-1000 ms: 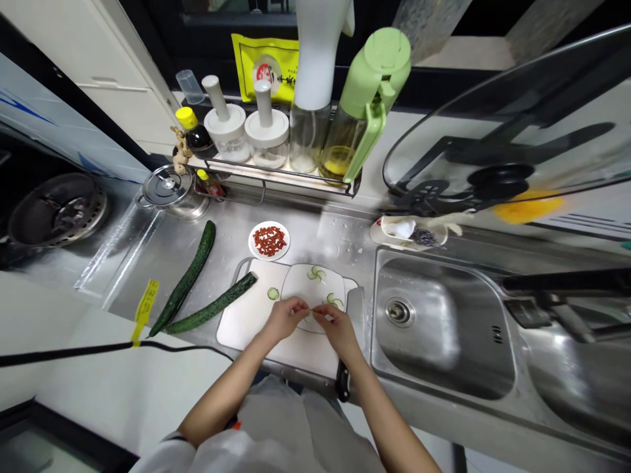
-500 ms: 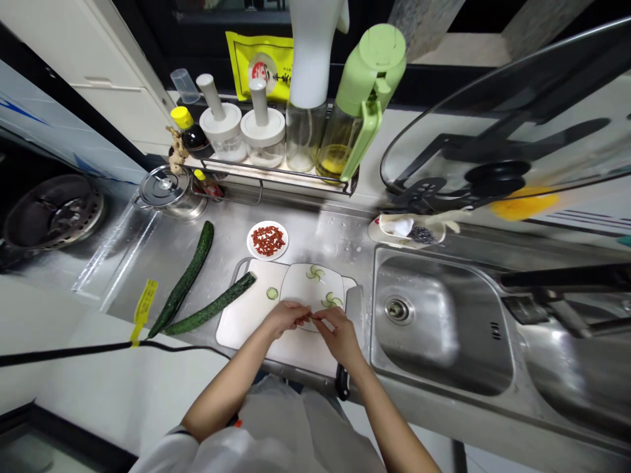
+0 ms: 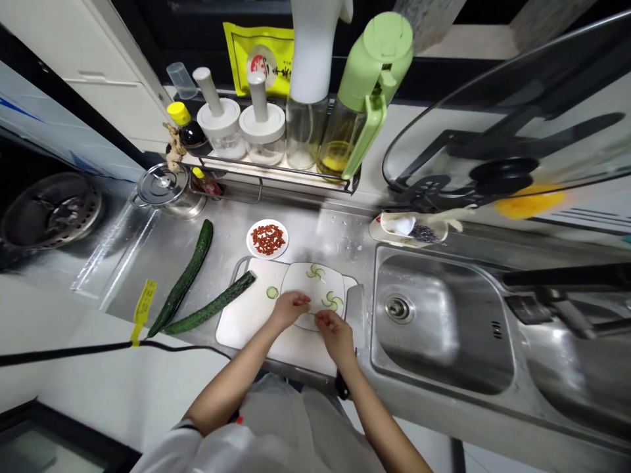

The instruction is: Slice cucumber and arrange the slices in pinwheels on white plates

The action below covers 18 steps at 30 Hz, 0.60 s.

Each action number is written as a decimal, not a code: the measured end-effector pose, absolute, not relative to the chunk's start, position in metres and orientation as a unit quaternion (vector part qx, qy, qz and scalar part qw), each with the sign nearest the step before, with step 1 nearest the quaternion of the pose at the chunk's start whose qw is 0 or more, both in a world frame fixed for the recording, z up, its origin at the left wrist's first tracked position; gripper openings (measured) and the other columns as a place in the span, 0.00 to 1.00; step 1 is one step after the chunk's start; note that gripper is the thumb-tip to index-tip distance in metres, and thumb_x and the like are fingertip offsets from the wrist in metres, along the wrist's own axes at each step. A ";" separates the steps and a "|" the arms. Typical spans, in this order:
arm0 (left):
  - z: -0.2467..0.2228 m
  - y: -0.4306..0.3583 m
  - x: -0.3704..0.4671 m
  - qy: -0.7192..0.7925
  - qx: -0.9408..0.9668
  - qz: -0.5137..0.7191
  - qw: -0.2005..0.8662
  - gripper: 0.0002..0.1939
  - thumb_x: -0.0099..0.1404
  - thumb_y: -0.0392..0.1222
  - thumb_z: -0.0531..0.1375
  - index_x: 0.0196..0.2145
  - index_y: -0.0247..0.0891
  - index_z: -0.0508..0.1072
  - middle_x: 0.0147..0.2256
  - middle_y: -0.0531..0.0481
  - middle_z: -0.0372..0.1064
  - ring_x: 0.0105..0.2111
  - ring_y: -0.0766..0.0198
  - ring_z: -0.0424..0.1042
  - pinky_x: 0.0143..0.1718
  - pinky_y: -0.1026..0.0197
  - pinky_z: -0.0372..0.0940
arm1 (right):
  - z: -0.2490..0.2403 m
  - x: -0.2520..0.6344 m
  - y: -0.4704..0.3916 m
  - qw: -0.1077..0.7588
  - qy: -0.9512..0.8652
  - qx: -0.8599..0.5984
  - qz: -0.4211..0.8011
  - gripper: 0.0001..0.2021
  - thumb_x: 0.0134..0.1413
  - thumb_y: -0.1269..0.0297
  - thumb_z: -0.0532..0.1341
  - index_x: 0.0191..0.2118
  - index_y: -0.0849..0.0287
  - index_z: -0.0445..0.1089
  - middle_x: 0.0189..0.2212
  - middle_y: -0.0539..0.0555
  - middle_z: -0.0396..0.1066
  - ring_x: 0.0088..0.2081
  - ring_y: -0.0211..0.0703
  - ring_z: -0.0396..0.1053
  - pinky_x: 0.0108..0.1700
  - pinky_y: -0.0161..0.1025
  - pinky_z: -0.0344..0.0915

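Note:
My left hand (image 3: pixel 292 309) is over the left part of a white plate (image 3: pixel 303 279), its fingers pinched on something too small to make out. Close beside it, my right hand (image 3: pixel 335 332) pinches near the plate's front edge, also on something tiny. Thin green slices form curved patterns at the plate's top (image 3: pixel 315 271) and right side (image 3: pixel 332 301). The plate rests on a white cutting board (image 3: pixel 241 322), where a round cucumber slice (image 3: pixel 272 292) lies to the left. A cut cucumber (image 3: pixel 211 307) touches the board's left side.
A whole cucumber (image 3: pixel 185 276) and a small dish (image 3: pixel 250 244) of red bits lie behind and left. A knife's black handle (image 3: pixel 342 385) shows at the board's front right. The sink (image 3: pixel 444 328) is at right. A rack (image 3: pixel 276 170) holds jars and bottles at the back.
My two hands have moved slightly apart. The left one has shifted a little up and now has its fingers over the plate, while the right one has moved slightly down.

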State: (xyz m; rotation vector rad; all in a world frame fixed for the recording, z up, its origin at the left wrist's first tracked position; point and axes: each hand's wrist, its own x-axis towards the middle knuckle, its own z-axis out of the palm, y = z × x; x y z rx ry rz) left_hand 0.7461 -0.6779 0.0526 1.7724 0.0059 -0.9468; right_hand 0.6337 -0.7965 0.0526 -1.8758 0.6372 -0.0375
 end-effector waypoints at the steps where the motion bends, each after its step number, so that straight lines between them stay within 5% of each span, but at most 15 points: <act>1: 0.053 -0.678 0.746 -0.026 0.766 -0.382 0.517 0.08 0.52 0.37 0.62 0.33 0.36 0.76 0.26 0.52 0.72 0.28 0.66 0.69 0.33 0.64 0.62 | 0.050 0.633 -0.796 0.537 0.270 -0.799 -0.013 0.09 0.51 0.60 0.56 0.32 0.57 0.70 0.26 0.51 0.72 0.29 0.41 0.66 0.33 0.36 0.60; 18: 0.052 -0.673 0.731 -0.342 0.884 -0.185 0.261 0.07 0.61 0.34 0.57 0.38 0.38 0.70 0.35 0.47 0.69 0.39 0.58 0.63 0.43 0.57 0.60 | 0.052 0.637 -0.780 0.293 0.224 -0.929 0.041 0.10 0.54 0.69 0.55 0.32 0.57 0.74 0.25 0.53 0.73 0.33 0.44 0.64 0.37 0.36 0.55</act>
